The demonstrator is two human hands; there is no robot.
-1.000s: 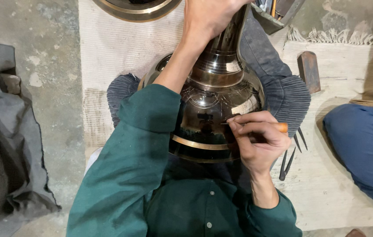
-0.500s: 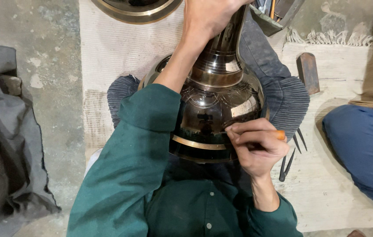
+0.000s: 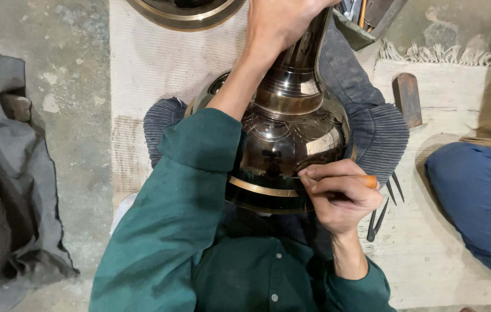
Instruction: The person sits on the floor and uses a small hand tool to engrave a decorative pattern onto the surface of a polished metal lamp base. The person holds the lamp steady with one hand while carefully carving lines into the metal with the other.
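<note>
While a large polished metal vase lies across the lap of a person seated on a pale woven mat, both hands work at it. The left hand reaches to the far end, its fingers wrapped tight around the vase's narrow neck, the green sleeve stretched along the rounded body. The right hand sits at the near right of the belly, fingers pinched together on an orange-handled tool pressed to the dark surface just above a gold band (the tool's tip is hidden behind the fingers). Faint curved lines show on the reflective belly. Beside the right hand, dark metal dividers lie on the mat, and farther off a brown block rests near the fringed edge. At far left centre the rim of a brass-edged round vessel shows; at far right a container of tools is partly in view. Grey cloth lies crumpled on the concrete floor at left. Another person's blue-clad leg rests on the mat at right.
</note>
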